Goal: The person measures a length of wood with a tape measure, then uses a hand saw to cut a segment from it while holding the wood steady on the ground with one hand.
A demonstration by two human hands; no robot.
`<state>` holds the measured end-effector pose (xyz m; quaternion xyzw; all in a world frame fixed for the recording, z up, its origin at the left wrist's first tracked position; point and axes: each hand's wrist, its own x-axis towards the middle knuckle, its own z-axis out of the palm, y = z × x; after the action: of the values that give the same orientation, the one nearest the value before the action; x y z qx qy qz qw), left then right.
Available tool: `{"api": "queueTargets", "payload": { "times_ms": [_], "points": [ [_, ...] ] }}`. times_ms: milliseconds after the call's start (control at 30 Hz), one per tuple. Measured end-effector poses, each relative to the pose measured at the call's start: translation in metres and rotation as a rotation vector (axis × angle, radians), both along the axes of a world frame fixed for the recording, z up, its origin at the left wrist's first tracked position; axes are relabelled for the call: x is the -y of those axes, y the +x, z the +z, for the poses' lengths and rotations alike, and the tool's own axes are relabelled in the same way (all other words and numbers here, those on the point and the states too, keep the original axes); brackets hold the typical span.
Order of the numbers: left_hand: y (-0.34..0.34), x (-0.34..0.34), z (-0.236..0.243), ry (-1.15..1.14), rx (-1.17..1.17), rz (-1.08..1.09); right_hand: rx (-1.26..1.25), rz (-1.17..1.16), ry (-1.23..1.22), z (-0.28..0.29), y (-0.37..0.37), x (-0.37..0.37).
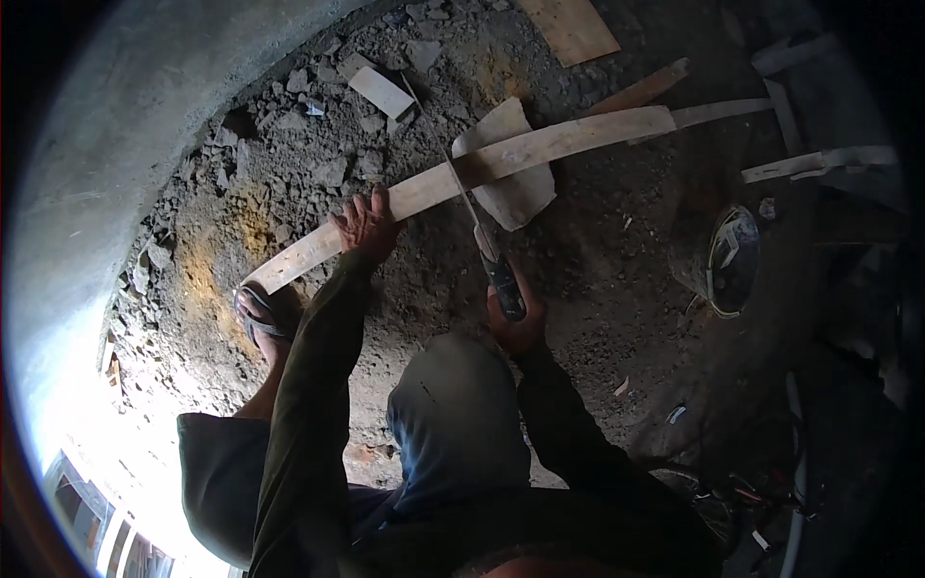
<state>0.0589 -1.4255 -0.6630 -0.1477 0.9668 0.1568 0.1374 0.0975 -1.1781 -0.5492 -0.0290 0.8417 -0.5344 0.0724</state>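
Gripped a handsaw (489, 252) in the right hand (515, 326), fingers clenched round the dark handle, blade running up and away from the body. Set the blade across a long pale wooden plank (540, 144), meeting it just left of the flat stone slab (520, 197) that propped the plank off the ground. Pressed the left hand (366, 226) palm down on the plank, fingers spread over its top face, between the blade and the near end. Pinned that near end to the dirt with a sandalled foot (262, 323).

Judged the cut as under way but not through: plank in one piece on both sides of the blade, no loose offcut beside it. Could not tell how deep the teeth sat, the kerf being too small and shadowed. Left to do, by that reading: the rest of the stroke work until the far part dropped free.

Saw, round about, broken rubble (289, 144) along a curved concrete wall (116, 144), a plywood piece (568, 29) at the top, more pale laths (819, 162) to the right, and a dark round container (727, 260) well apart from the plank.
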Motion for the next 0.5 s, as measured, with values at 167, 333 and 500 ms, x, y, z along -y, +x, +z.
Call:
{"api": "queueTargets", "payload": {
  "times_ms": [167,333,500],
  "points": [
    [0.004,0.003,-0.003,-0.01,-0.041,0.011,0.027,0.007,0.051,-0.001,0.004,0.003],
    [0.004,0.003,-0.002,-0.008,-0.068,-0.018,-0.116,0.039,0.128,-0.016,0.006,-0.008],
    [0.001,0.005,-0.004,-0.003,-0.051,-0.013,-0.09,0.045,0.174,-0.019,0.014,-0.01]
  ]
}}
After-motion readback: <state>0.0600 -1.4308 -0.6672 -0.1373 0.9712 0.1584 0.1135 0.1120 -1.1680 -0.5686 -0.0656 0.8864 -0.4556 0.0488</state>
